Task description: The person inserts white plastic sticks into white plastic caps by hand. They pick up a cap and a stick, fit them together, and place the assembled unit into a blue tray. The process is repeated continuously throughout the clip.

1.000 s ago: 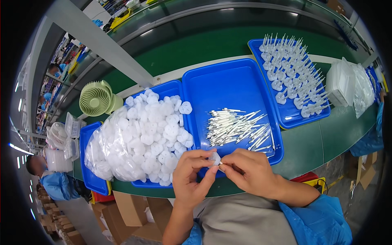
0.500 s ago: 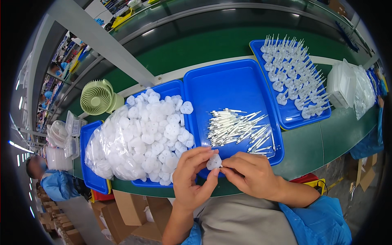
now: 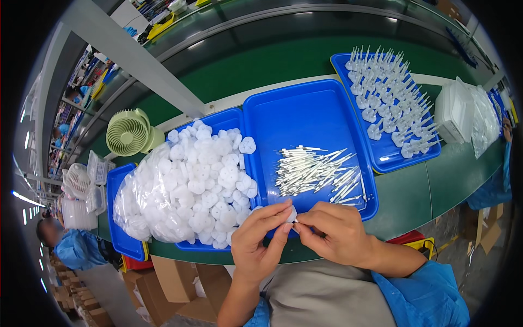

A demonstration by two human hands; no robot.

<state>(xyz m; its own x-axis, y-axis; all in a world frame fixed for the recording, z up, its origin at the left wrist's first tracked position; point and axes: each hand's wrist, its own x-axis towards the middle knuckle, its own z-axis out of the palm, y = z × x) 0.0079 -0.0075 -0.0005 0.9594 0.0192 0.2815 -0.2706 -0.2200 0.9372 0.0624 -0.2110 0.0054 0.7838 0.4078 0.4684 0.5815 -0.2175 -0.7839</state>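
Note:
My left hand pinches a small translucent white plastic disc by its rim, thumb below and fingers above. Close against its right side, my right hand is closed with thumb and forefinger together; what sits between those fingertips is too small to make out. Just beyond both hands, a pile of thin white sticks lies in the middle blue tray. To the left, many similar white discs spill from a clear plastic bag over another blue tray.
At the far right, a blue tray carries rows of discs with sticks standing up from them. White plastic boxes stand beside it. A green fan sits behind the bag, near a grey post. A person is at the left.
The disc has turned in my left fingers from facing up to nearly edge-on, partly covered by them. My right hand has hardly moved.

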